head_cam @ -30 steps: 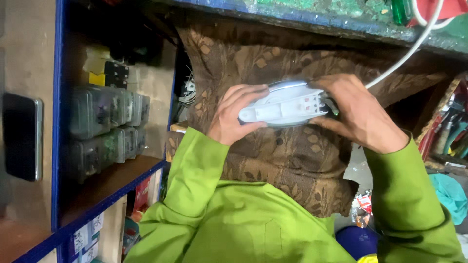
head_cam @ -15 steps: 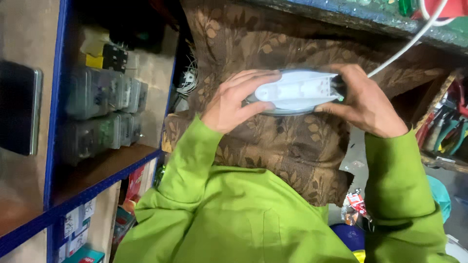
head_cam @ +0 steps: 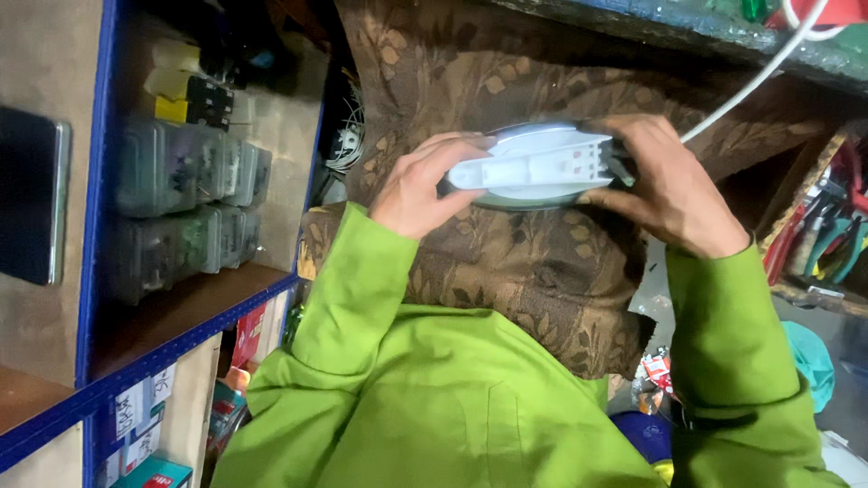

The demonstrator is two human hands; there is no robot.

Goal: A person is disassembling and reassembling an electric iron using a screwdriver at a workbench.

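Hands grip our white iron [head_cam: 533, 167] at twelve o'clock over the brown cloth [head_cam: 524, 262], left hand [head_cam: 420, 185] pinching its nose, right hand [head_cam: 674, 185] clasped round its corded heel; casing unopened, we judge.

iron [head_cam: 533, 165] between hands, over cloth [head_cam: 524, 262], shelves [head_cam: 181, 316] left

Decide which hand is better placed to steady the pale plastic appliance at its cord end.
Right. The right hand already wraps the pale plastic appliance where the white cord leaves it; the left hand grips the opposite end.
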